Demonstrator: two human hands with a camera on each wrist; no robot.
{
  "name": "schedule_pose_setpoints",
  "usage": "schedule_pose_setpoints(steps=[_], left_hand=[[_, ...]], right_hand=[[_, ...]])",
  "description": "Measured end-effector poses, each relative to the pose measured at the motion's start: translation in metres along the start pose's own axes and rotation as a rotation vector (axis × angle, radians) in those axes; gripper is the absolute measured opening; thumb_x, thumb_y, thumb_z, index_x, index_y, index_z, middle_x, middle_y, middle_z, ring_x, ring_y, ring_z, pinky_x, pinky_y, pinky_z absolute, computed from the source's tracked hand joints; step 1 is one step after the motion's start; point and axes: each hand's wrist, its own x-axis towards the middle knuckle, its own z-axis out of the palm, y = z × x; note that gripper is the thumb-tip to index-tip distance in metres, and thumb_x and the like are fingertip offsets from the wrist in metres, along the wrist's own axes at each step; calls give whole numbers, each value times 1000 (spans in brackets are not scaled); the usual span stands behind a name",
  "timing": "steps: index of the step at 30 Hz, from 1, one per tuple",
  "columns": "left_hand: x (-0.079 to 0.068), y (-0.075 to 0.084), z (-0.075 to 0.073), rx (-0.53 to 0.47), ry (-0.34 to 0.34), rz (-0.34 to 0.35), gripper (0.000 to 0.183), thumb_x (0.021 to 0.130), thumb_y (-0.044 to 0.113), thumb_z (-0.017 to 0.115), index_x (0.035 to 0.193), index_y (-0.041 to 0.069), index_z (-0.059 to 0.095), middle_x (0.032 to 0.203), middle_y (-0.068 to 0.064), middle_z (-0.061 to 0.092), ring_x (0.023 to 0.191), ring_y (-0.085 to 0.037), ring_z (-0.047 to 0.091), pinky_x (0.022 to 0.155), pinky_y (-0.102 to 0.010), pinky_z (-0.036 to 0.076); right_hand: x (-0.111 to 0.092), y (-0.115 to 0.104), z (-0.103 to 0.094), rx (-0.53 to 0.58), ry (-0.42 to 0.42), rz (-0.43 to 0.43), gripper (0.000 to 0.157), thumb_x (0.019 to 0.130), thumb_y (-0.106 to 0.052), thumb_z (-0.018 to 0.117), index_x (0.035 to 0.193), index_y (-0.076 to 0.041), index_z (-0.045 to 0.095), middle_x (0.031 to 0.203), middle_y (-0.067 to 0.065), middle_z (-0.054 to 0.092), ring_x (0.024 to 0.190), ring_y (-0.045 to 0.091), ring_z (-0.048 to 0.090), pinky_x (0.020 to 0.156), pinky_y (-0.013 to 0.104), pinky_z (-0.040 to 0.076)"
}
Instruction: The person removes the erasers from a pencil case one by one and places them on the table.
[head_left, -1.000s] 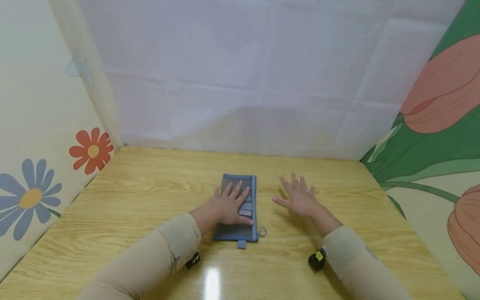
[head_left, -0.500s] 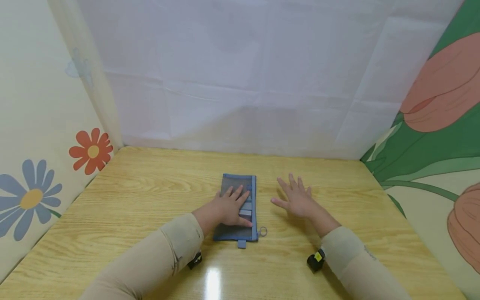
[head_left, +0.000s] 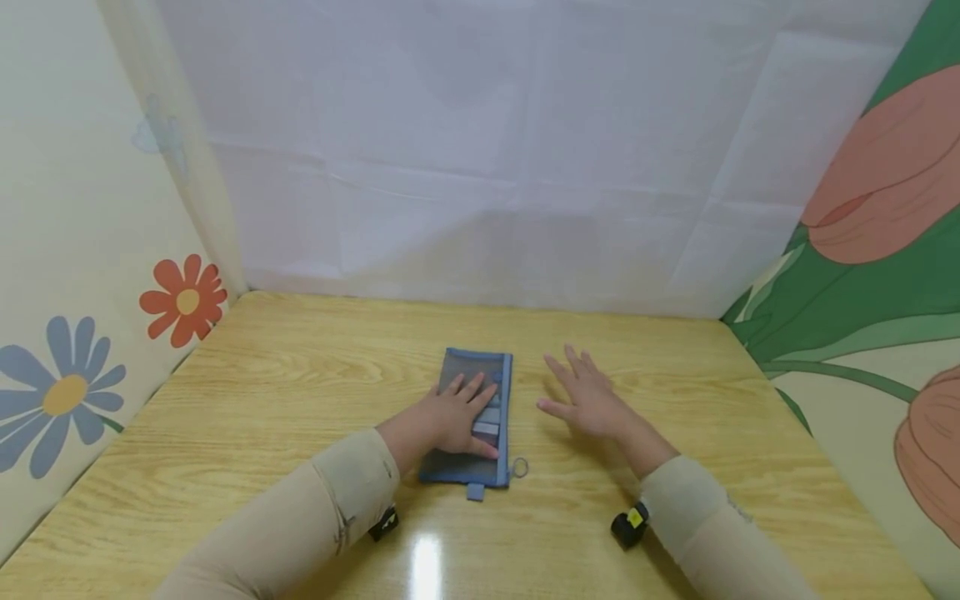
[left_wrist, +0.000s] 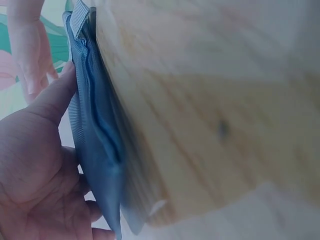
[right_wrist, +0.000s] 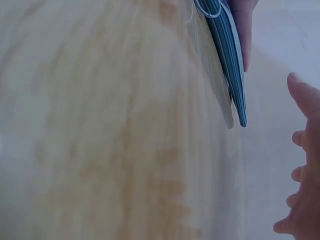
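Note:
A flat blue zip pouch point(head_left: 471, 363) with a grey mesh front lies lengthwise on the table, pale banded contents showing through. My left hand point(head_left: 452, 422) rests on top of it, fingers spread and thumb reaching toward the zipped right edge. In the left wrist view the pouch point(left_wrist: 97, 135) appears edge-on beneath that palm. A metal ring point(head_left: 520, 467) hangs from the zip at the near right corner, and a small fabric tab point(head_left: 476, 492) sticks out of the near edge. To the right, apart from the pouch, my right hand point(head_left: 595, 406) is held over the table with straight, spread fingers, holding nothing.
The wood-grain table point(head_left: 330, 358) runs back to a white sheet point(head_left: 450, 167). Flower-painted panels point(head_left: 60, 208) stand along both sides. Black wrist cameras point(head_left: 628, 525) sit under both sleeves, close over the tabletop.
The pouch's near end has shifted slightly left and toward me under my left hand. My right hand has drifted slightly left toward the pouch.

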Motion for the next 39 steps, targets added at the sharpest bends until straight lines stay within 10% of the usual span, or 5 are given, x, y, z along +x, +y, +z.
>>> schedule_pose_setpoints(steps=[17,39], left_hand=[[-3,1,-2,-19,0,18,108,67,78,45,149,20,6,153,-11,1,138,-35,4,108,-51,15],[-7,7,-7,-32,-12,49,121,61,78,53,148,9,5,152,-17,-1,137,-36,5,109,-46,16]], right_hand=[[-7,-18,10,200,-18,-198,75,77,-30,71,141,-12,35,143,14,34,131,31,30,105,50,24],[-18,-33,22,362,-182,-256,63,75,-19,73,132,-10,47,119,8,58,106,21,56,90,37,45]])
